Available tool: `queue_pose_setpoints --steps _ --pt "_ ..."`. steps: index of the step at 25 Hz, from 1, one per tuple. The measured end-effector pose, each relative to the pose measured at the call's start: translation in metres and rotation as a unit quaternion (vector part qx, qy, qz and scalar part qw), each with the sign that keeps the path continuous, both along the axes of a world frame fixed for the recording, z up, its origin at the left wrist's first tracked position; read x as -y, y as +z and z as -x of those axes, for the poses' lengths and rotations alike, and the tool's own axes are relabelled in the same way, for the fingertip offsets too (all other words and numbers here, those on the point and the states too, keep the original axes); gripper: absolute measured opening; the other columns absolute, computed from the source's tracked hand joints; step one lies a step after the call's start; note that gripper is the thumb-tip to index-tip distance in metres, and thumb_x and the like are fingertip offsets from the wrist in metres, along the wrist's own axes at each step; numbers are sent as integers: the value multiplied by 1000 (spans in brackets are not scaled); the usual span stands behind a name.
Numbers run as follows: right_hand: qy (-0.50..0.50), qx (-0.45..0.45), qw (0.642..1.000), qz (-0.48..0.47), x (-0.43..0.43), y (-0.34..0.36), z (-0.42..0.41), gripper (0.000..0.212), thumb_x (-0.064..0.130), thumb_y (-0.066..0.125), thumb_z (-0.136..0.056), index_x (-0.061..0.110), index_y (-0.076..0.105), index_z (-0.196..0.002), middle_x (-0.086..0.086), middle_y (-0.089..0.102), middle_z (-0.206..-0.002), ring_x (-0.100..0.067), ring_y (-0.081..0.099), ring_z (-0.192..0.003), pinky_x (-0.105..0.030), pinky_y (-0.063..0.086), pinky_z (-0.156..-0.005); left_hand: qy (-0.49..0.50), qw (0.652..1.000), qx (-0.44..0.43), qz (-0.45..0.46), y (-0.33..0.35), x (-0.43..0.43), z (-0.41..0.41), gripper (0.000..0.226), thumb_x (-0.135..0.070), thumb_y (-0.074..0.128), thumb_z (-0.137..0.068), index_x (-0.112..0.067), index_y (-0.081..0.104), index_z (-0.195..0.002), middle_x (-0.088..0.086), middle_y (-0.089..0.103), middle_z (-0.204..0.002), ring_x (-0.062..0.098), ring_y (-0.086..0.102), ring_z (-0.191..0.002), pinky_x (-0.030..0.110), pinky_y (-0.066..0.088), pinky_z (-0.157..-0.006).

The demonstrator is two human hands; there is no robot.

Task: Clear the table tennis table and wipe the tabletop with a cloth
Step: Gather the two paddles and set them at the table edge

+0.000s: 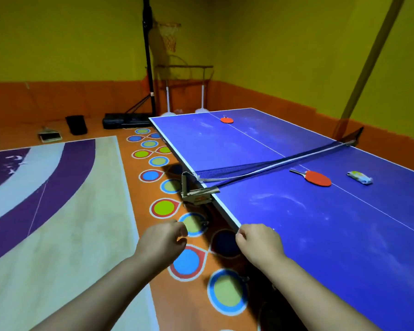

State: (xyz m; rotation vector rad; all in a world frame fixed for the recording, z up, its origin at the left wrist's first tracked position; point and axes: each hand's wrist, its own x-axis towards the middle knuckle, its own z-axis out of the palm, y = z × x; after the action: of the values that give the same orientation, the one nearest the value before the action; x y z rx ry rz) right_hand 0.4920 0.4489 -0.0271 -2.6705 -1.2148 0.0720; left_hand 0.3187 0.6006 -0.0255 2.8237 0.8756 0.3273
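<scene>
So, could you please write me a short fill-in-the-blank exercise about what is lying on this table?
1. The top of the table is coloured ____.
2. ____ red paddles lie on it: a near paddle and a far paddle.
3. The packet lies on the ____ paddle's side of the net.

Missing words: blue; two; near.

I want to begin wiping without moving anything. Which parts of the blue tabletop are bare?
Bare: the near strip of the blue table tennis table, between the right hand and the white centre line. Crowded: by the sagging dark net, where a red round paddle and a small white packet lie. The far half holds only a second red paddle.
</scene>
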Motion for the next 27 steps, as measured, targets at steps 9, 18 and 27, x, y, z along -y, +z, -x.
queue_pose_setpoints --steps 9,18,27 --pt "105 -3 994 11 -258 -21 -62 26 29 42 -93 20 66 -98 -2 69 -99 -27 60 -93 -29 35 -61 83 996 -16 21 -21 -221 -42 21 -39 49 -91 -31 62 -106 -14 62 -106 6 56 -94 16 31 -55" --pt "53 -39 998 11 -552 -42 -97 26 27 41 -94 19 66 -97 -1 69 -93 -24 61 -86 -29 43 -63 37 999 -36 11 -40 -541 -100 23 -41 49 -90 -29 62 -105 -9 64 -102 11 59 -90 24 47 -67" --pt "-68 -70 994 53 -707 -71 -206 24 24 43 -90 24 66 -94 1 67 -93 -24 60 -89 -27 36 -60 -55 995 -48 62 -69 -740 -234 27 -38 50 -90 -31 57 -115 -11 63 -111 12 60 -96 23 46 -66"
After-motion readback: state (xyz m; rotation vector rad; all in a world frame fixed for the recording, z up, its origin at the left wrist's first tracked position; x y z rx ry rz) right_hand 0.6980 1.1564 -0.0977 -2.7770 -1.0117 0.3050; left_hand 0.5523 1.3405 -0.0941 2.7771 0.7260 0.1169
